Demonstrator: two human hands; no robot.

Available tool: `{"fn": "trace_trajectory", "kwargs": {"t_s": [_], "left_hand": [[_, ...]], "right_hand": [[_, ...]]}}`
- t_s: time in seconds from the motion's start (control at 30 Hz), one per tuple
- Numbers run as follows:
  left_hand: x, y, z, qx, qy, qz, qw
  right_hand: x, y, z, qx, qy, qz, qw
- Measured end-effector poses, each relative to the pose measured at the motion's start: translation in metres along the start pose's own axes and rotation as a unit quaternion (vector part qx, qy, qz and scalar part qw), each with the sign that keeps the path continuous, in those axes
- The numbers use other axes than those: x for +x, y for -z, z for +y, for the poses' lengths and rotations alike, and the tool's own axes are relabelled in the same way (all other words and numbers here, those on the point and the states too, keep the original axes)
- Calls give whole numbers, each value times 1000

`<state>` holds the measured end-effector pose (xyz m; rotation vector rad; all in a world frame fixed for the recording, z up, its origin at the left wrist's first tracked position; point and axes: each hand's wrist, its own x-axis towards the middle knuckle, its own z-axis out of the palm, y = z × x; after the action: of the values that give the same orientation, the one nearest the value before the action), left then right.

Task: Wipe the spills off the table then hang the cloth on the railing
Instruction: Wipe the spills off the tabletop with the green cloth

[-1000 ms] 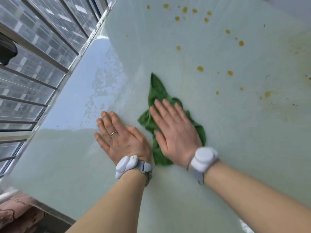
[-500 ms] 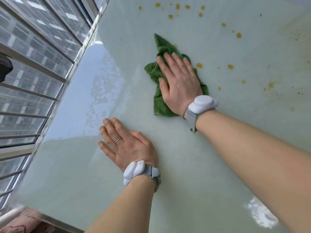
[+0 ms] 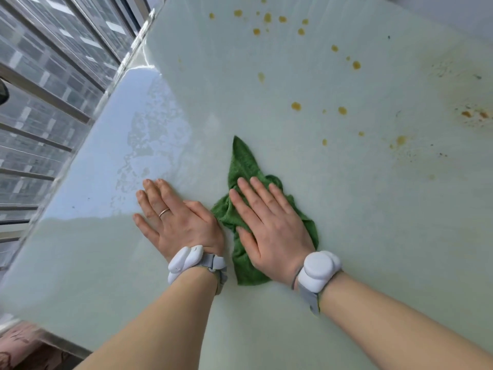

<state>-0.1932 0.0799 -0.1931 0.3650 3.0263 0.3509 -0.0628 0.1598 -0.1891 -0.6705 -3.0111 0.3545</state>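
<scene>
A crumpled green cloth lies on the pale glossy table. My right hand presses flat on the cloth with straight fingers, covering its middle. Beside it, my left hand rests flat on the bare tabletop, a ring on one finger, its thumb side nearly touching the cloth. Several yellow-brown spill drops dot the table beyond the cloth, reaching to the far edge. A smeared brownish stain sits at the right. The metal railing runs along the table's left side.
The table's left edge meets the railing, with buildings visible beyond. A wet shiny patch reflects light on the left part of the table. A pinkish patterned surface shows below the near left corner.
My right hand has pulled the cloth back toward me from the far spill drops, ending beside my left hand. The left hand has stayed flat on the table.
</scene>
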Motion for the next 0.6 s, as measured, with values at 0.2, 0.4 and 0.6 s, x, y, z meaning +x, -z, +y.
{"fn": "trace_trajectory", "kwargs": {"t_s": [0.2, 0.4, 0.6], "left_hand": [[0, -1, -2, 5, 2, 0, 1000], [1, -4, -2, 4, 5, 21, 1000], [0, -2, 1, -4, 4, 23, 1000]], "right_hand": [[70, 15, 83, -21, 50, 3, 999], [140, 27, 129, -43, -150, 53, 986], [86, 17, 72, -34, -132, 59, 989]]}}
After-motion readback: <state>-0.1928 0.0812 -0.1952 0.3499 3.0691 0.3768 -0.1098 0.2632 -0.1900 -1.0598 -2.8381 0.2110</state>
